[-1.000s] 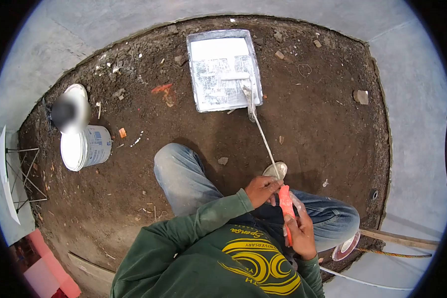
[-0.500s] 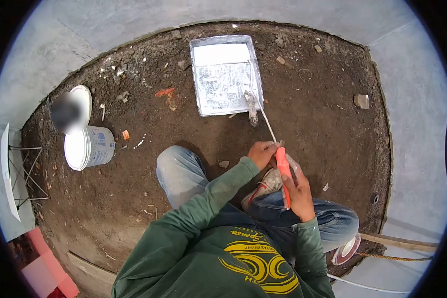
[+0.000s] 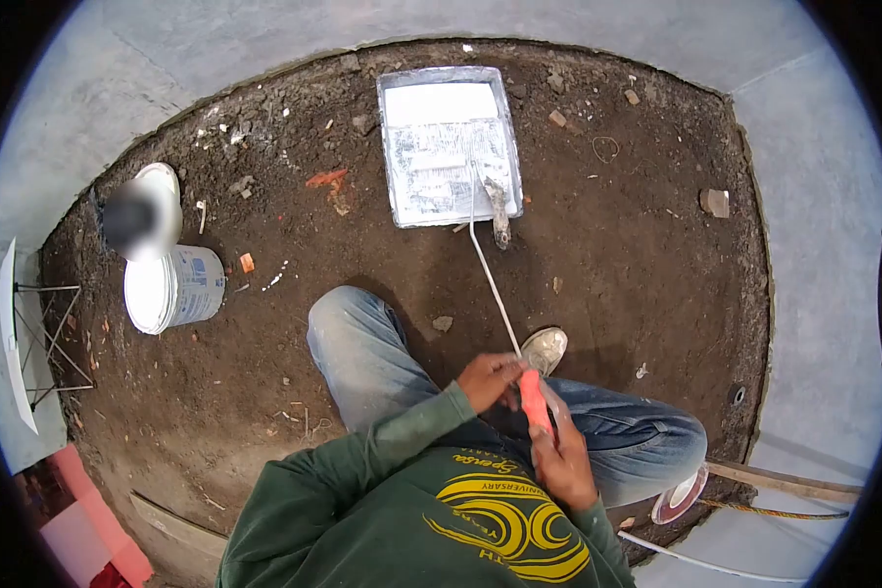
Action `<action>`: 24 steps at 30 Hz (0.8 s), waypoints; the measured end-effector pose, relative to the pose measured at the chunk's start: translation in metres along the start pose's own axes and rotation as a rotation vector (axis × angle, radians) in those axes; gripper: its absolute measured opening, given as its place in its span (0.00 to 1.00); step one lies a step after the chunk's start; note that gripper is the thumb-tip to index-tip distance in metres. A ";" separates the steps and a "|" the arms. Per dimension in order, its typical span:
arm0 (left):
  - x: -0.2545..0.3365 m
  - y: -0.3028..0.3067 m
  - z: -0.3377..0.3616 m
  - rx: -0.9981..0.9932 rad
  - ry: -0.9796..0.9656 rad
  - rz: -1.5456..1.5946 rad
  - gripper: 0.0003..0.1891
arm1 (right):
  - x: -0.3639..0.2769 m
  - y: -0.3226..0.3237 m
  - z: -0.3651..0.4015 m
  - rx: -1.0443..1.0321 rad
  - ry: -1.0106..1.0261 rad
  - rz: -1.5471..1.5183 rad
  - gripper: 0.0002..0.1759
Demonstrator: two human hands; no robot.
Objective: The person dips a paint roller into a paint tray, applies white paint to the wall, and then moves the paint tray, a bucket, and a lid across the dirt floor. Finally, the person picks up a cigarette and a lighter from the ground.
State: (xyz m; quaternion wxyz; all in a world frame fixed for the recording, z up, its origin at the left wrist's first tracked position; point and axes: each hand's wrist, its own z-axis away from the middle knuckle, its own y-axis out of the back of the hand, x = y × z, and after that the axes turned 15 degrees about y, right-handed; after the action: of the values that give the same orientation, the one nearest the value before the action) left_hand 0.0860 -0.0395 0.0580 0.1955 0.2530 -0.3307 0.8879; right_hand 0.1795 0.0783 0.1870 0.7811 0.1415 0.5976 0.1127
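Right hand clenched round the orange-red plastic roller handle, left hand by its front end, can't tell if gripping.

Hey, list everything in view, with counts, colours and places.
Paint tray: one, white-smeared, top centre
Roller: one, red-orange handle, between tray and lap
Brush: one, white-smeared, over tray's near edge
Bucket: one, white and blue, left
Round lid-like piece: one, white, behind bucket, partly blurred
Stand: one, black frame, far left
Plank: one, brown, lower right
Walls: several, grey, around
Soil: brown, underneath; scattered rubble uncounted
Shoe: one visible, pale, centre
Hands: two, bare; left at handle's top, right gripping handle
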 end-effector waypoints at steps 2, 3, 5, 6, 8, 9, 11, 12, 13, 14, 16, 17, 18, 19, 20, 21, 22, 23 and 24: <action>0.012 0.019 -0.023 0.126 -0.128 -0.083 0.17 | 0.030 -0.008 -0.023 0.012 0.082 0.012 0.26; 0.025 0.027 -0.029 0.115 -0.107 -0.014 0.17 | 0.024 -0.010 -0.038 0.011 0.091 0.011 0.26; 0.045 0.039 -0.042 0.140 -0.102 -0.032 0.17 | 0.011 -0.013 -0.066 0.030 0.053 -0.063 0.26; 0.051 0.042 -0.047 0.146 -0.109 -0.005 0.17 | 0.010 -0.012 -0.066 0.032 0.060 -0.061 0.26; 0.051 0.043 -0.050 0.166 -0.162 -0.043 0.15 | 0.012 -0.010 -0.069 0.028 0.067 -0.074 0.26; 0.047 0.039 -0.044 0.174 -0.162 -0.036 0.15 | 0.007 -0.009 -0.063 0.018 0.067 -0.075 0.26; 0.038 0.023 -0.020 0.029 -0.102 -0.056 0.15 | -0.007 -0.001 -0.034 0.028 -0.091 -0.183 0.26; 0.029 0.015 -0.010 0.000 -0.072 -0.058 0.16 | -0.008 0.002 -0.019 0.023 -0.099 -0.185 0.26; 0.019 0.008 0.000 -0.032 -0.041 -0.062 0.17 | -0.007 0.005 -0.003 0.014 -0.108 -0.155 0.27; 0.010 0.001 0.009 -0.033 -0.032 -0.060 0.17 | -0.008 0.006 0.010 0.009 -0.116 -0.126 0.27; -0.004 -0.007 0.022 -0.102 0.072 -0.027 0.18 | -0.013 0.008 0.025 -0.019 -0.107 -0.103 0.27; -0.008 -0.007 0.023 -0.105 0.072 -0.032 0.18 | -0.013 0.008 0.032 -0.049 -0.086 -0.074 0.27; -0.011 -0.005 0.024 -0.100 0.072 -0.012 0.18 | 0.009 0.005 0.038 -0.067 0.012 0.050 0.27; -0.013 -0.003 0.024 -0.096 0.073 0.007 0.18 | 0.006 0.002 0.031 -0.058 0.013 0.052 0.27; -0.008 0.003 0.021 -0.075 0.083 0.003 0.18 | 0.001 -0.002 0.016 -0.071 0.022 0.022 0.27; -0.002 0.010 0.014 -0.077 0.073 -0.004 0.18 | -0.002 -0.004 0.008 -0.087 0.034 -0.007 0.27; 0.003 0.019 0.004 -0.031 0.018 0.008 0.17 | 0.014 -0.010 -0.003 -0.082 0.015 0.098 0.27; 0.006 0.027 -0.004 0.017 -0.040 0.018 0.17 | 0.021 -0.010 -0.008 -0.078 0.030 0.098 0.27; 0.006 0.035 -0.014 0.023 -0.056 0.007 0.17 | 0.014 -0.011 -0.026 -0.107 -0.054 0.047 0.26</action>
State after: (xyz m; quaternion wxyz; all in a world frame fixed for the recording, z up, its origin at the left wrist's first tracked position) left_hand 0.0585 -0.0531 0.0352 0.1803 0.2787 -0.3268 0.8849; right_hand 0.1586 0.0754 0.1645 0.8005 0.1166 0.5661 0.1587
